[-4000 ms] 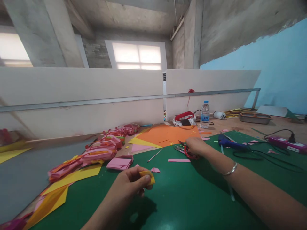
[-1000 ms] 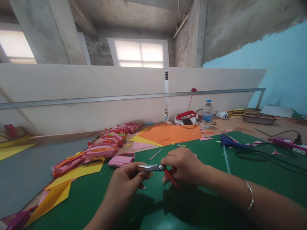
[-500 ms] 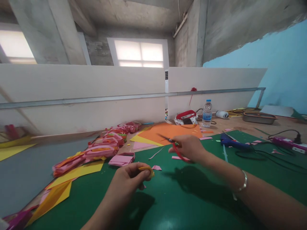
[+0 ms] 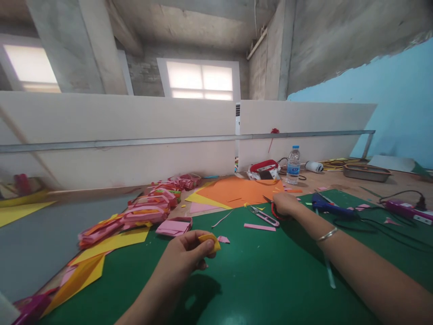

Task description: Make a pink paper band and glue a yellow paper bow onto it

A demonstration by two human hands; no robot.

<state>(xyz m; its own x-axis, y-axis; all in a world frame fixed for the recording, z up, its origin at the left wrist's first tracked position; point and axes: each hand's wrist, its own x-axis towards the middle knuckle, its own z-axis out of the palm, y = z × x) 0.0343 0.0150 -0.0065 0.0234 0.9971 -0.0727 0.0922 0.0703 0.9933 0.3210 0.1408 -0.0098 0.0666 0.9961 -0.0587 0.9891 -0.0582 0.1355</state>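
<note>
the left hand (image 4: 189,255) pinches a yellow piece (image 4: 213,242) between thumb and forefinger, raised over the green mat (image 4: 243,280); the other fingers curl in underneath. the piece is bent, its long axis running roughly left to right, with one end standing free of the fingers on the right.

the right hand (image 4: 286,204) is at the red-handled scissors (image 4: 274,211), its fingers curled over the handles; whether they grip or only rest there i cannot tell, as the undersides are hidden. the scissors lie to the right of the yellow piece and farther from the person, well apart from it, with the blades pointing left and away, toward the orange sheet (image 4: 233,192). the right hand is by far the nearer to them.

between the two hands, the snips (image 4: 265,216) lie slanted just beside the scissors, a pink strip (image 4: 260,227) lies crosswise on the near side of the snips, and a pink scrap (image 4: 223,239) sits near the yellow piece. to the left is a pink pouch (image 4: 173,227); to the right, a glue gun (image 4: 329,205) with its cord. a bottle (image 4: 293,167) stands upright behind on the tabletop (image 4: 328,181).
</note>
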